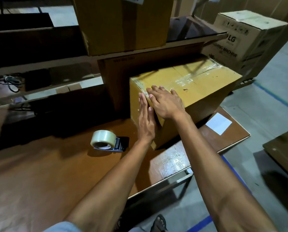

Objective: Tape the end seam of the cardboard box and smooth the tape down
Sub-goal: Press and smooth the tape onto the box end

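Note:
A yellow-brown cardboard box [198, 84] stands on the wooden table [39, 164], with clear tape shining along its top seam and over its near left edge. My left hand [145, 121] lies flat against the box's near end face, fingers pointing up. My right hand [165, 102] presses flat on the top near corner, fingers spread over the taped edge. Neither hand holds anything. A roll of clear tape in a dark dispenser [106, 139] rests on the table just left of my left wrist.
A taller brown box [123, 22] and a flat carton [140, 67] stand behind the taped box. A washing machine carton [245, 41] sits on the floor at right. Shelves with cables run along the left. A white label [218, 123] lies on the table's right end.

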Action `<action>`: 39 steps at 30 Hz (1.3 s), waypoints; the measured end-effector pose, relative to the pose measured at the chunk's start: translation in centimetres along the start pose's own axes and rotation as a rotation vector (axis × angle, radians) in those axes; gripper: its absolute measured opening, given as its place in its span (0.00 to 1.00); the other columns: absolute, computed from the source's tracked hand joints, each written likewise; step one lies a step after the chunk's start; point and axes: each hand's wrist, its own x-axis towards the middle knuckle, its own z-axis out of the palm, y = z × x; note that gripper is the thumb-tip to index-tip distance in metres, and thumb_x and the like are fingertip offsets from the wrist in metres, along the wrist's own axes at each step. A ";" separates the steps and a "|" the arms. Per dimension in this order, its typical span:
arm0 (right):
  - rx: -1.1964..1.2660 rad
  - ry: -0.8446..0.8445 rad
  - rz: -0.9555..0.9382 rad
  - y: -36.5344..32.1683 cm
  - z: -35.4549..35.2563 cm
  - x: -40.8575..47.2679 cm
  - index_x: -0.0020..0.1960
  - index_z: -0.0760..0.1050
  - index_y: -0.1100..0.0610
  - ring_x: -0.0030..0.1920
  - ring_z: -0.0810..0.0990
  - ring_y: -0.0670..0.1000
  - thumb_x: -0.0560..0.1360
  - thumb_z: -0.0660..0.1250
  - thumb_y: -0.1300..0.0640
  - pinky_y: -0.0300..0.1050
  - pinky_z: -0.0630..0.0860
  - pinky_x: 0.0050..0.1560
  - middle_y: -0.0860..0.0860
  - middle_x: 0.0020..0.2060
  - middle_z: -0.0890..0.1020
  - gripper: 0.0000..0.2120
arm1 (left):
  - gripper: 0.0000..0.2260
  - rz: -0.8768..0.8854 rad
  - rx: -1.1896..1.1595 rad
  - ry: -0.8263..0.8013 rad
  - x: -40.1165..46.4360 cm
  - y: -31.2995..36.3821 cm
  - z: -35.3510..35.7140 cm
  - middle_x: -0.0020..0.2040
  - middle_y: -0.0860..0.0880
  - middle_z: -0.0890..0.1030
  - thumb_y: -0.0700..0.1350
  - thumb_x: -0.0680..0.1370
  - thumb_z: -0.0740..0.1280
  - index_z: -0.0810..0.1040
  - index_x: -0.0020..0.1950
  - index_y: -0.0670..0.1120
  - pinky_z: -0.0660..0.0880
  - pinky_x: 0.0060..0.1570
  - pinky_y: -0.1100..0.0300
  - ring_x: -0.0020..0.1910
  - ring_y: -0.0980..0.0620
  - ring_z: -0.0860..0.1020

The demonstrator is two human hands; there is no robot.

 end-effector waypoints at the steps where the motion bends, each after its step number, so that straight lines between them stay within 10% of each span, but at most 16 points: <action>1: -0.001 -0.001 -0.003 0.0 0.0 0.1 0.85 0.57 0.43 0.86 0.53 0.51 0.88 0.45 0.42 0.64 0.49 0.84 0.45 0.85 0.57 0.26 | 0.39 -0.004 0.003 -0.001 -0.3 -0.4 0.0 0.88 0.58 0.42 0.72 0.85 0.42 0.45 0.90 0.51 0.48 0.88 0.46 0.89 0.55 0.44; 8: -0.003 0.011 -0.007 -0.2 0.0 0.2 0.85 0.58 0.43 0.85 0.54 0.50 0.88 0.45 0.42 0.63 0.50 0.84 0.45 0.85 0.58 0.26 | 0.32 -0.091 0.132 -0.153 -2.6 -3.3 -1.6 0.88 0.63 0.41 0.68 0.86 0.45 0.41 0.89 0.61 0.54 0.83 0.31 0.89 0.52 0.48; 19: -0.001 -0.010 -0.002 0.0 -0.1 0.2 0.85 0.56 0.43 0.86 0.53 0.50 0.88 0.46 0.42 0.62 0.49 0.84 0.45 0.85 0.57 0.26 | 0.34 0.173 0.276 -0.152 0.3 -0.5 -2.8 0.89 0.52 0.36 0.64 0.88 0.46 0.39 0.90 0.52 0.43 0.87 0.38 0.89 0.51 0.38; 39: 0.003 0.006 0.006 0.0 0.0 0.3 0.85 0.58 0.43 0.85 0.55 0.50 0.88 0.45 0.41 0.63 0.50 0.84 0.45 0.85 0.58 0.26 | 0.35 0.134 0.555 -0.359 -2.5 -6.5 -6.4 0.89 0.55 0.35 0.66 0.88 0.47 0.36 0.89 0.52 0.54 0.83 0.38 0.88 0.57 0.36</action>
